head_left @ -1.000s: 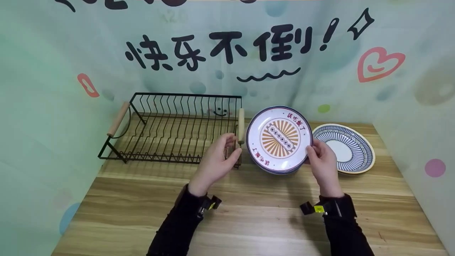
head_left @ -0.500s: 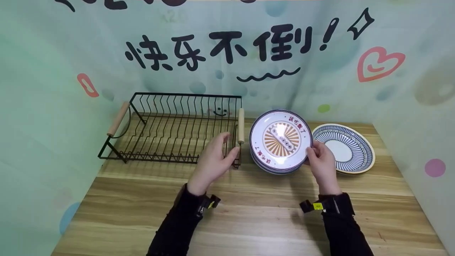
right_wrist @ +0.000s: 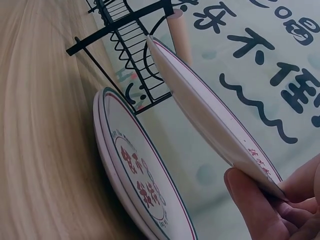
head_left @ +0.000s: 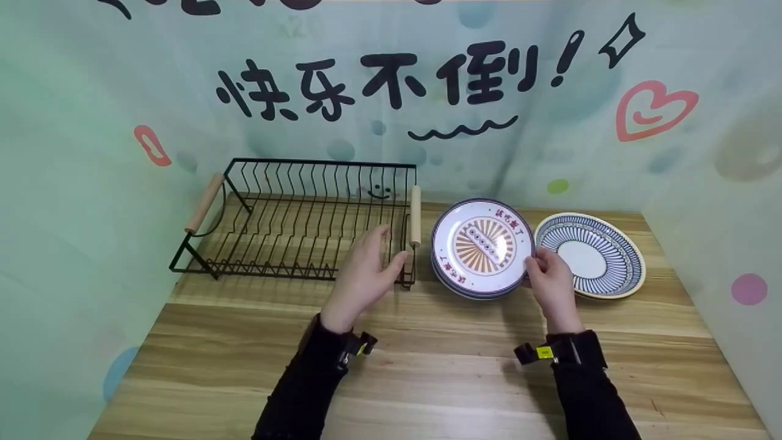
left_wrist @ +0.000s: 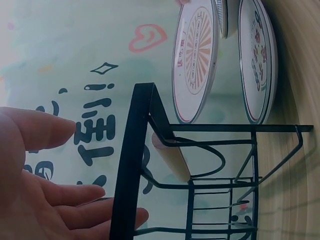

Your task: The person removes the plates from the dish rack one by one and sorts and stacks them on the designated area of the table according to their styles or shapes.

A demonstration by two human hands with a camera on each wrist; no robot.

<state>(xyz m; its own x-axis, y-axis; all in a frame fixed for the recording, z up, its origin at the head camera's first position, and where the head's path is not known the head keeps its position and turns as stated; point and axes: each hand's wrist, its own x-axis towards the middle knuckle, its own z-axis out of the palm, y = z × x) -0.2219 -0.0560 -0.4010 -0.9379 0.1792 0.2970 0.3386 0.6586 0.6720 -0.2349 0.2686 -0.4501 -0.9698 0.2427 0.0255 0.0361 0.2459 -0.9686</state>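
Pinched at its right edge by my right hand is a white plate with a blue rim, red characters and an orange ray pattern. In the right wrist view this plate hangs, slightly tilted, above a stack of plates on the table, with a gap between. Seen from the head, it covers most of that stack. My left hand holds nothing; its thumb and fingers are spread apart beside the near right corner of a black wire dish rack. Some left fingertips pass behind a rack bar in the left wrist view.
A blue-patterned oval bowl stands just right of the plates, close behind my right hand. The rack has wooden handles at both ends. A printed curtain closes off the back of the wooden table and both sides.
The held plate has come down and slightly right, closer over the stack, with my right hand shifting a little. My left hand has drifted slightly left.
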